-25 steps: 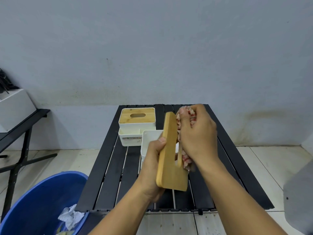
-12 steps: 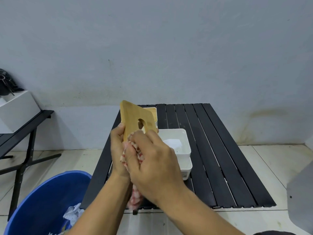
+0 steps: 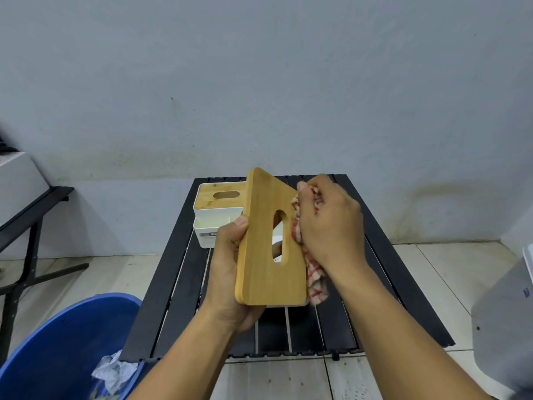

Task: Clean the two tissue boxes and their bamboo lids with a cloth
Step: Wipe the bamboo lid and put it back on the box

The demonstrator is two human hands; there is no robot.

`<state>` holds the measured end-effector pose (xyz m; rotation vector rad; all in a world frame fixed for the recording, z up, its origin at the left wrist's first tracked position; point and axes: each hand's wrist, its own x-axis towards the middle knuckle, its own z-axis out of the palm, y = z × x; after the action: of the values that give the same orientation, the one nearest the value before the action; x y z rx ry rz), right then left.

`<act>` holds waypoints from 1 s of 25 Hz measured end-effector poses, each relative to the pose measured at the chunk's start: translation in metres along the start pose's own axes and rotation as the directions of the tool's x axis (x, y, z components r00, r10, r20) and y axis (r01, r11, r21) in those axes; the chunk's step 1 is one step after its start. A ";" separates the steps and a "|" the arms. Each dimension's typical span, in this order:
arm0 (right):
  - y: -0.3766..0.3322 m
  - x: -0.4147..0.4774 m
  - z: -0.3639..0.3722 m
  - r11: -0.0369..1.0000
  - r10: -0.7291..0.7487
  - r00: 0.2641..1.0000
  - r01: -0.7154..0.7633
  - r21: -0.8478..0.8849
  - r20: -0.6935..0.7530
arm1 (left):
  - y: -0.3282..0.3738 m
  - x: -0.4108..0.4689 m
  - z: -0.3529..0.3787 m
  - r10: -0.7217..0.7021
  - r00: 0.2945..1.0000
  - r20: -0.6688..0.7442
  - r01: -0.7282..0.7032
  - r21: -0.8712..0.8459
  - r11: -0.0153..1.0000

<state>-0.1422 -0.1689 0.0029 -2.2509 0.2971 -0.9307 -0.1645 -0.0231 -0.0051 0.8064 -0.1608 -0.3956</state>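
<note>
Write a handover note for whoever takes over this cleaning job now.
Hands: left hand grips the bamboo lid upright by its left edge; right hand grips the checked cloth against its right edge.
Things: second lid sits on its white box at the table's far left; other box barely shows behind the held lid.
Done: cannot tell.
Left: finish this lid, refit it, wipe whatever remains.
</note>
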 end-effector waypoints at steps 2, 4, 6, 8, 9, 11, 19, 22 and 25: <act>-0.004 -0.016 0.008 1.000 -0.011 0.997 0.013 -0.020 0.076 | 0.006 0.004 -0.004 0.048 0.999 -0.019 -0.049 -0.022 0.999; -0.019 -0.037 0.016 0.997 -0.048 0.983 0.059 -0.057 0.177 | 0.015 0.007 -0.008 0.118 0.991 -0.058 -0.122 -0.053 0.991; -0.031 -0.050 0.021 0.996 -0.059 0.967 0.074 -0.053 0.248 | 0.021 0.008 -0.012 0.160 0.984 -0.083 -0.166 -0.072 0.983; -0.049 -0.060 0.022 0.996 -0.090 0.965 0.086 0.029 0.245 | 0.022 0.007 -0.018 0.158 0.980 -0.119 -0.165 -0.054 0.985; -0.061 -0.066 0.021 0.989 -0.139 0.969 0.126 0.078 0.206 | 0.020 0.007 -0.020 0.145 0.980 -0.135 -0.151 -0.040 0.988; -0.085 -0.077 0.017 0.955 -0.280 0.955 0.267 0.130 0.099 | 0.016 0.008 -0.022 0.118 0.986 -0.122 -0.127 -0.071 0.989; -0.025 -0.045 0.020 0.997 -0.047 0.991 0.054 -0.055 0.128 | 0.022 0.004 -0.009 0.058 0.998 0.008 -0.057 -0.072 0.996; -0.014 -0.018 0.009 0.996 0.059 0.998 -0.057 -0.064 0.034 | 0.004 -0.003 0.006 -0.061 0.998 0.024 0.061 -0.004 0.998; -0.020 -0.001 -0.008 0.999 0.040 0.999 -0.040 0.009 -0.032 | -0.015 -0.007 0.016 -0.121 0.991 0.051 0.120 0.022 0.992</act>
<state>-0.1500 -0.1579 0.0194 -2.2164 0.3507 -0.9467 -0.1800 -0.0400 -0.0054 0.8275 -0.1653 -0.5306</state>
